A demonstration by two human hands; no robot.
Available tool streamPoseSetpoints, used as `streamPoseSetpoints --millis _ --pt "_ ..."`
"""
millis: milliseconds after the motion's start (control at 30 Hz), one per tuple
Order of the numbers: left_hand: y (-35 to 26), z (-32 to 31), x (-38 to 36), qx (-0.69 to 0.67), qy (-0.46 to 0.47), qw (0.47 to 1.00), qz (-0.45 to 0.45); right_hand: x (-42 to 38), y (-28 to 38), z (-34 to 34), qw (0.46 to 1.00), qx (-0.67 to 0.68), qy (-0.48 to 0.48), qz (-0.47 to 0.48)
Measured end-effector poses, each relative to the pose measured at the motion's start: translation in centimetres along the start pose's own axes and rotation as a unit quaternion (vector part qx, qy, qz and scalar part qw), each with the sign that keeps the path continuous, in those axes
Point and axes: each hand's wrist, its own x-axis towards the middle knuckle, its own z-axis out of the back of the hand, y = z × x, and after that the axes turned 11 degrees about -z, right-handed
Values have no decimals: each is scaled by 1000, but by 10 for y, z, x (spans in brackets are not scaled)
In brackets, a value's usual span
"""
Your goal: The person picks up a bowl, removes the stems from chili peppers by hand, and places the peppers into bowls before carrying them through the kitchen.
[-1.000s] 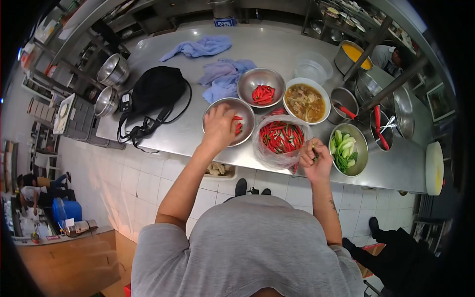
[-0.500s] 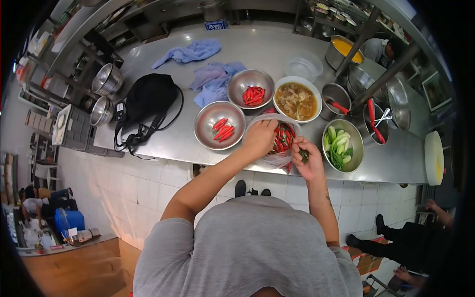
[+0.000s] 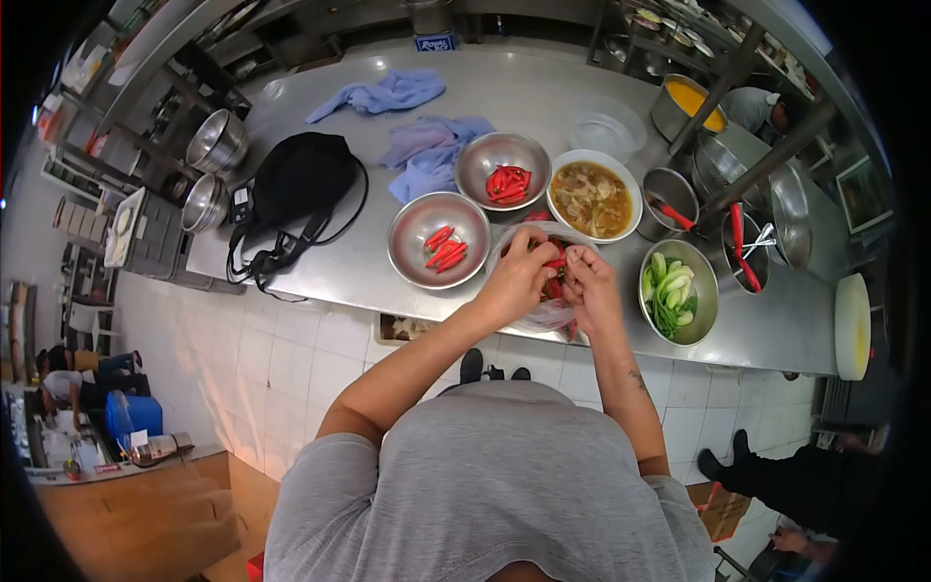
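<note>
I monitor one head-worn camera. It looks forward and steeply down from above the near side of the table (image 3: 524,92). The grey shirt (image 3: 514,456) sits nearest the lens; the wide, curved field also covers the tiled floor (image 3: 320,335).

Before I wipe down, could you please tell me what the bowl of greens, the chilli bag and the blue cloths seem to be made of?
The bowl of greens looks like smooth stainless steel: grey with bright reflections. The chilli bag seems thin plastic: see-through and crinkled. The blue cloths look like matte woven fabric: soft folds; cotton is possible.
</note>
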Motion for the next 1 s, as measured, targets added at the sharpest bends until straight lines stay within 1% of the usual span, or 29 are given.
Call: streamPoseSetpoints --millis 100,133,200,233,267,300,333,367,400,433,467,500,600,633,733,767,833,900,1000 --pt "8 12 3 -75 53 996 3 -5 11 5 995 49 64 -55" --pt "8 19 2 -64 53 995 58 -6 16 11 991 67 86 -72" --pt "4 43 5 -43 54 984 166 -7 26 34 963 215 141 -82" --pt "7 57 3 72 74 981 166 -8 32 44 939 286 168 -86" --pt "12 74 -1 187 93 964 163 -10 35 51 947 271 155 -77" --pt "13 82 -2 301 112 934 157 -15 39 56 954 255 141 -68" --pt "11 81 0 280 107 947 119 -19 41 57 961 239 128 -60" --pt "8 77 3 259 102 957 79 -23 43 52 976 196 72 -57" --pt "4 70 5 236 98 966 39 -22 40 52 979 181 73 -61" --pt "5 46 2 152 74 985 -17 -21 33 53 981 166 72 -67" --pt "3 21 3 94 118 988 -12 -20 29 53 983 149 72 -74" --pt "3 2 4 37 161 986 -7 -22 27 44 981 165 72 -79" --pt "13 -26 -2 58 275 958 -51 -24 21 38 994 79 8 -73" --pt "19 -26 -4 75 276 957 -45 -28 22 37 998 41 15 -54" --pt "12 15 10 6 161 986 33 -35 21 34 990 -125 -44 -38" --pt "14 26 12 8 161 986 53 -36 21 28 983 -174 -59 -21" --pt "11 40 14 -24 144 987 67 -36 19 9 958 -275 -85 15" --pt "5 50 16 -44 140 986 81 -31 15 -2 945 -312 -74 69" --pt "-9 55 14 -86 110 978 153 -22 10 -16 922 -351 -58 150"
